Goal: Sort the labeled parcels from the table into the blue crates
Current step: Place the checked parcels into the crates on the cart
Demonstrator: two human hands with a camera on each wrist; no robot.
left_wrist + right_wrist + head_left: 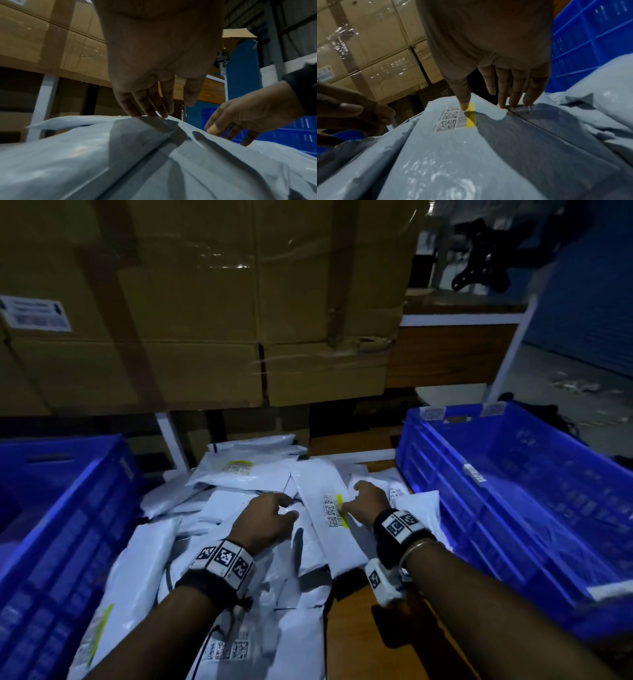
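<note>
While both hands (pixel 368 498) touch it, long parcel (pixel 318 518) lies lengthwise away.

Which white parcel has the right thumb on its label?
The long parcel between both hands; the right hand touches its yellow-edged label. Other parcels lie untouched.

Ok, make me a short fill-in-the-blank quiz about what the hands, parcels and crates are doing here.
1. The right hand has its thumb on the parcel label's ____ stripe.
2. The crates on both sides of the pile are ____ in colour.
3. The left hand rests on the pile of ____ mailer bags.
4. Behind the table stand large ____ boxes.

Missing words: yellow; blue; white; cardboard
</note>
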